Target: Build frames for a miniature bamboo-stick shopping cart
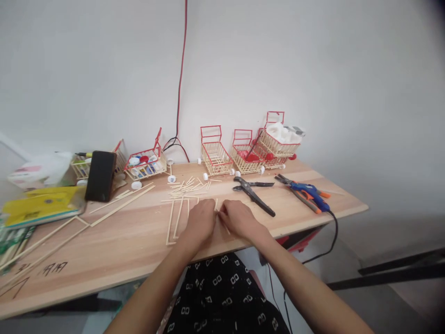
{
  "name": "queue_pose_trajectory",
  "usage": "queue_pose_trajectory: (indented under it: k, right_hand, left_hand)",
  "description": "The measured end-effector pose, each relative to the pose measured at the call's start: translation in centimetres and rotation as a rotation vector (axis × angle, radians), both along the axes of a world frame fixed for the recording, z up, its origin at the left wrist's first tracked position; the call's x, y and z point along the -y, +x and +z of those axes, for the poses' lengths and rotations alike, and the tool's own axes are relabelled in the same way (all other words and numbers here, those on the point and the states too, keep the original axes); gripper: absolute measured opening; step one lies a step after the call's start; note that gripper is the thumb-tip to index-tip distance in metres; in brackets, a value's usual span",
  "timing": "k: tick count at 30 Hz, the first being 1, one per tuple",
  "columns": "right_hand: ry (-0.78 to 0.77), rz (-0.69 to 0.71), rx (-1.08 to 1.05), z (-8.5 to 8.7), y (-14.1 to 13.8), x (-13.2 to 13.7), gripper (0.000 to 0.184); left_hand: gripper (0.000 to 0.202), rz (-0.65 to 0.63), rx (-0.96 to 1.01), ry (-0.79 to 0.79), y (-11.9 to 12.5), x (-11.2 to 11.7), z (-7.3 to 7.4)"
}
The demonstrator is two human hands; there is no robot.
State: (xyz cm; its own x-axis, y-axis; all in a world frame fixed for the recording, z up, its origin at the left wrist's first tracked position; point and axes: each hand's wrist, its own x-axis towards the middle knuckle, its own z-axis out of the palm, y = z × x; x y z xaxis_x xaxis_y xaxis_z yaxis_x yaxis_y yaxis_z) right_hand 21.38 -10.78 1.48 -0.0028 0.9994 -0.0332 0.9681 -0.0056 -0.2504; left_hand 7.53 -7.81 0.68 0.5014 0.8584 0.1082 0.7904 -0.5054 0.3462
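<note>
My left hand [203, 216] and my right hand [239, 217] meet low over the front of the wooden table. Both are closed, fingertips close together around a thin wooden stick [216, 204] whose end pokes up between them. Part of the grip is hidden by my fingers. Beside my left hand lie flat frames of pale sticks [169, 222], partly covered by that hand and forearm. Just beyond the hands is a loose pile of short cut sticks [186, 187].
Small stick-built shopping carts [216, 157] with red handles line the wall. Black cutting pliers [255, 195] and a blue hot glue gun [309, 192] with a cable lie to the right. On the left are a phone [100, 176], a yellow packet [45, 204] and long sticks [121, 206].
</note>
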Motion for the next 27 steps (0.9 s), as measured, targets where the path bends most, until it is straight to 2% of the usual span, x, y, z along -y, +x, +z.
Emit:
queue_pose_trajectory:
  k: [5, 12, 17, 20, 22, 24, 27]
  right_hand:
    - [0.013, 0.006, 0.008, 0.0, 0.1, -0.3, 0.023]
    - [-0.053, 0.043, 0.217, 1.4, 0.5, 0.2, 0.027]
    - [-0.085, -0.042, 0.198, 1.5, 2.9, -0.8, 0.026]
    - [-0.017, -0.105, 0.104, 0.8, 5.1, -1.5, 0.022]
    - [0.054, -0.118, 0.019, 0.1, 6.4, -1.9, 0.019]
    - [0.134, -0.097, -0.094, -0.7, 7.2, -2.2, 0.016]
    - [0.233, -0.057, -0.249, -1.4, 7.4, -2.4, 0.023]
  left_hand:
    - [0.023, -0.027, -0.098, 0.021, 0.3, 0.2, 0.8]
    - [0.031, 0.000, -0.219, -0.013, 1.9, 0.8, 2.7]
    - [0.034, 0.052, -0.195, 0.017, 3.4, -0.1, 2.4]
    - [0.032, 0.050, -0.175, 0.046, 3.6, -0.3, 2.1]
    - [0.028, 0.035, -0.150, 0.095, 2.6, -0.4, 2.2]
    - [0.025, 0.046, -0.104, 0.148, 0.5, -0.5, 2.4]
    - [0.024, 0.180, 0.014, 0.157, -4.3, -0.7, 2.8]
